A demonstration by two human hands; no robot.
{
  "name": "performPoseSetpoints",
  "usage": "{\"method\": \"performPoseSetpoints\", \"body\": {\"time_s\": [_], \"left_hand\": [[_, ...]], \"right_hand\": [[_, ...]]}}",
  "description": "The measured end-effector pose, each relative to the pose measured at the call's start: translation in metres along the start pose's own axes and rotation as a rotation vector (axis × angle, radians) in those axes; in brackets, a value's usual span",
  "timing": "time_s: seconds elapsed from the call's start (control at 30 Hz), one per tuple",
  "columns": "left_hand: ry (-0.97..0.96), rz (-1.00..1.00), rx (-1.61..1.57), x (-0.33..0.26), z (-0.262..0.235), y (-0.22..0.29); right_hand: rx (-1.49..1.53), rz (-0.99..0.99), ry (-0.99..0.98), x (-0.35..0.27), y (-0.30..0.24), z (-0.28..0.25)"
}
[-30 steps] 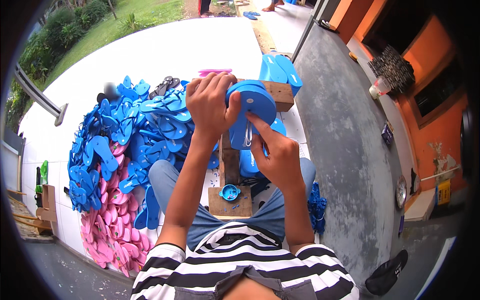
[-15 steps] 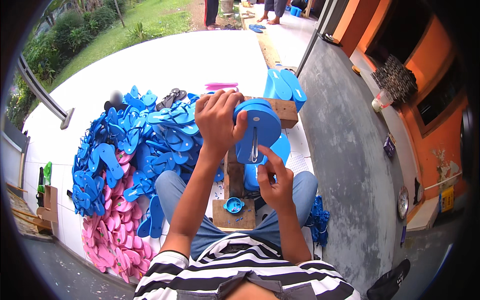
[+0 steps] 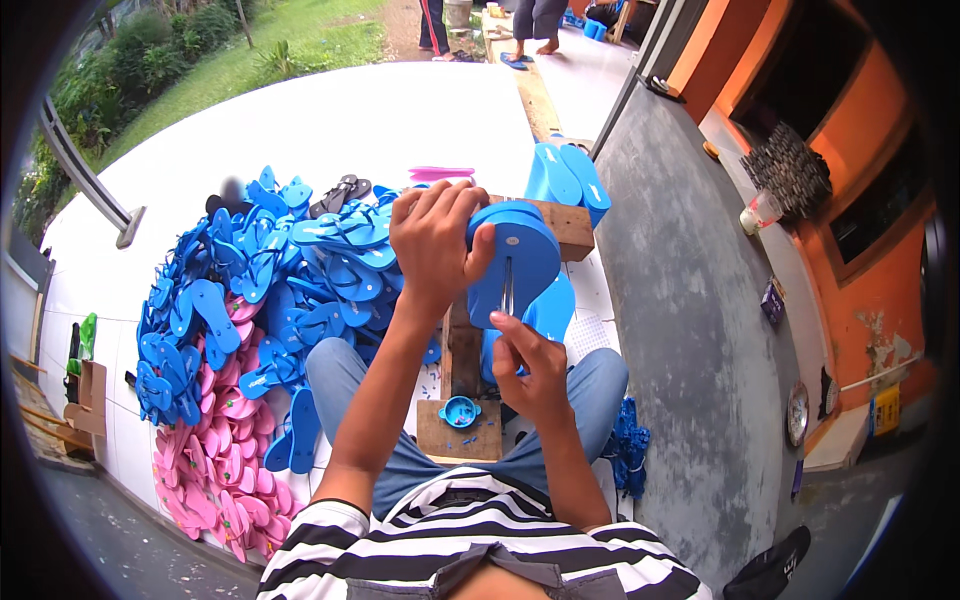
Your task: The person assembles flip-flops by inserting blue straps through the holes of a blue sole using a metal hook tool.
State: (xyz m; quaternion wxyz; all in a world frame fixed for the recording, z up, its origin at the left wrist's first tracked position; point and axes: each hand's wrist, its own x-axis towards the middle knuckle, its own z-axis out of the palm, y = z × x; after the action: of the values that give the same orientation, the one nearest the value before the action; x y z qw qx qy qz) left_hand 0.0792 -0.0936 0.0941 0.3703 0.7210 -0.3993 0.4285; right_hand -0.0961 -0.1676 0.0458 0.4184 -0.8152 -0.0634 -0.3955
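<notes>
Blue flip-flop soles point(image 3: 535, 240), apparently stacked, are held up against a wooden beam point(image 3: 568, 228) in front of me. My left hand point(image 3: 437, 235) is closed around their left side, with its thumb at the edge of the upper face. A slim, shiny two-pronged metal tool point(image 3: 508, 285) lies along that face, below a small round mark. My right hand point(image 3: 535, 372) is closed, its index fingertip and thumb at the tool's lower end. Between my legs, a small blue bowl point(image 3: 459, 411) with tiny blue bits sits on a wooden board point(image 3: 432, 436).
Heaps of blue flip-flops point(image 3: 215, 310) and pink flip-flops point(image 3: 215, 450) lie to my left. Another blue pair point(image 3: 567, 180) leans beyond the beam. A bundle of blue straps point(image 3: 628, 445) is beside my right knee. Two people's legs point(image 3: 535, 25) show at the far edge.
My right hand has moved slightly left and its index finger has come onto the lower end of the metal tool. My left hand keeps its grip. A person's feet in the distance have shifted.
</notes>
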Motion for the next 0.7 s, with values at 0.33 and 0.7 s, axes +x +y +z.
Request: {"method": "performPoseSetpoints", "body": {"time_s": [0.33, 0.7], "left_hand": [[0.026, 0.021, 0.023, -0.002, 0.002, 0.001], [0.024, 0.012, 0.008, -0.002, 0.001, 0.002]], "right_hand": [[0.163, 0.14, 0.058, -0.02, 0.007, 0.008], [0.033, 0.289, 0.012, 0.006, -0.011, 0.008]]}}
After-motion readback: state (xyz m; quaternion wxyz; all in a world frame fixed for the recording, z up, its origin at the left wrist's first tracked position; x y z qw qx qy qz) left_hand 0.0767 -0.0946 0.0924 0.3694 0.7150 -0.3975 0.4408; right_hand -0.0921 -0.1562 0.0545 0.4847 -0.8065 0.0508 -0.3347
